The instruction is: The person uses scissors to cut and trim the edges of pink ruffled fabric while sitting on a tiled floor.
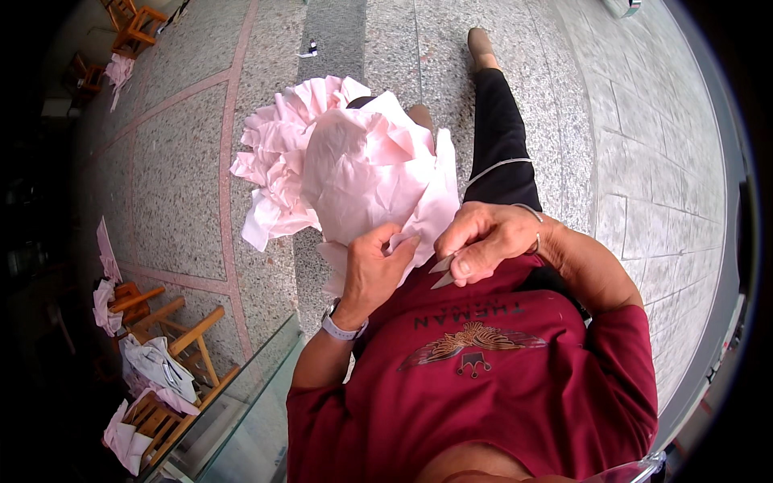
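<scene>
Speckled floor (185, 177), beneath pink cloth (350, 181). Cloth: bunched, forward of both hands; long axis unclear. Left hand (370, 270), nearer: pinching cloth's near edge. Right hand (487, 241): just right of that edge, gripping small snips (443, 281), blades parted, pointing leftward.

A speckled stone floor (181, 173) is divided by pink strips (232, 121) and crossed by a dark grey band (332, 40); at the right it is met by grey paving (644, 217). A small black-and-white object (311, 51) is seen lying on the band's left edge. The floor is also pressed by a brown shoe (478, 38). Above it, the bunched pink cloth (366, 173) is borne on the left leg, mostly hidden beneath; whether the floor is touched by its edges cannot be told.
</scene>
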`<state>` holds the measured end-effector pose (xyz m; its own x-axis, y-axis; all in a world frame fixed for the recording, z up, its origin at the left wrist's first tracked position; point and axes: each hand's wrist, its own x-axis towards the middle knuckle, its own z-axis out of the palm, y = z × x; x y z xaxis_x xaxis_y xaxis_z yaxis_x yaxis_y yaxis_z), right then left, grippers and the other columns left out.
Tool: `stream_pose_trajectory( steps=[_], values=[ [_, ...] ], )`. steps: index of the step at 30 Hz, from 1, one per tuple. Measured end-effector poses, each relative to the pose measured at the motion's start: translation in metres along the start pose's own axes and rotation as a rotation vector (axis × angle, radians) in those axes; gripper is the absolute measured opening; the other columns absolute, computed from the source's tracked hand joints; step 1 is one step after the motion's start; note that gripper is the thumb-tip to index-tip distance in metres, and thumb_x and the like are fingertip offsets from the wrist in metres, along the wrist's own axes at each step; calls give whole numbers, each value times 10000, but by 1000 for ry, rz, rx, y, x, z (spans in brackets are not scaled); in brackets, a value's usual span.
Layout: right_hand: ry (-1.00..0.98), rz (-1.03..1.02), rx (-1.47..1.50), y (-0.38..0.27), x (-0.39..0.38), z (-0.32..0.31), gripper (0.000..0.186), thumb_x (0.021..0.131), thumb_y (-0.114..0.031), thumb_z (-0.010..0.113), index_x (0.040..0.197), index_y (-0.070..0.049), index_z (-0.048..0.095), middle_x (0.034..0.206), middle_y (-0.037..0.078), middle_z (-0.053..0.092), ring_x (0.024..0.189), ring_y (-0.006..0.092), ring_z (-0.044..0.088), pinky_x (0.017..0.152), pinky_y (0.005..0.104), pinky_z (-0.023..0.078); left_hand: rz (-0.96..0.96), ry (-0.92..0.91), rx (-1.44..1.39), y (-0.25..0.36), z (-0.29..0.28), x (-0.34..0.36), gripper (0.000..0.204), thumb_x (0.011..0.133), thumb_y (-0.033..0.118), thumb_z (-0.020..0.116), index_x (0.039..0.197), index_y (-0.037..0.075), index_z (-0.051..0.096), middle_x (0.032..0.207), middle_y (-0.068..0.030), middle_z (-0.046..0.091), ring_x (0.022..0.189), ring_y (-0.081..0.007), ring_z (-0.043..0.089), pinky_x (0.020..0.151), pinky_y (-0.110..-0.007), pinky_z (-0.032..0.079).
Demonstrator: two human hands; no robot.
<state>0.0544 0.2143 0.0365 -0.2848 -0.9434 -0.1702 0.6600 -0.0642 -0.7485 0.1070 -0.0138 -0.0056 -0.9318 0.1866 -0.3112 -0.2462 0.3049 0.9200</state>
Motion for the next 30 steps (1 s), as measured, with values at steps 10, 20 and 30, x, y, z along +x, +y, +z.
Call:
stream_pose_trajectory(
  steps=[10,20,30],
  values=[
    [670,-20,-519,-1,-3,-26,233,1007,-224,591,890,-24,581,699,-25,493,645,75,464,582,277,400,-11,-202,117,0,-45,-2,254,874,176,719,1035,-20,697,787,-78,693,719,-84,603,652,-282,499],
    [691,-50,-515,13,2,-10,251,1022,-235,549,931,-5,586,692,11,496,660,111,468,603,311,415,58,-222,66,12,-11,31,252,935,172,690,1089,-27,680,901,-18,688,791,-61,598,724,-231,490],
    [673,-56,-589,29,-9,8,233,1018,-217,547,915,-13,590,646,42,539,609,137,520,582,331,431,-159,-229,-598,13,-5,14,220,950,84,641,1125,-45,671,968,-65,712,816,-85,658,740,-228,531]
  ],
)
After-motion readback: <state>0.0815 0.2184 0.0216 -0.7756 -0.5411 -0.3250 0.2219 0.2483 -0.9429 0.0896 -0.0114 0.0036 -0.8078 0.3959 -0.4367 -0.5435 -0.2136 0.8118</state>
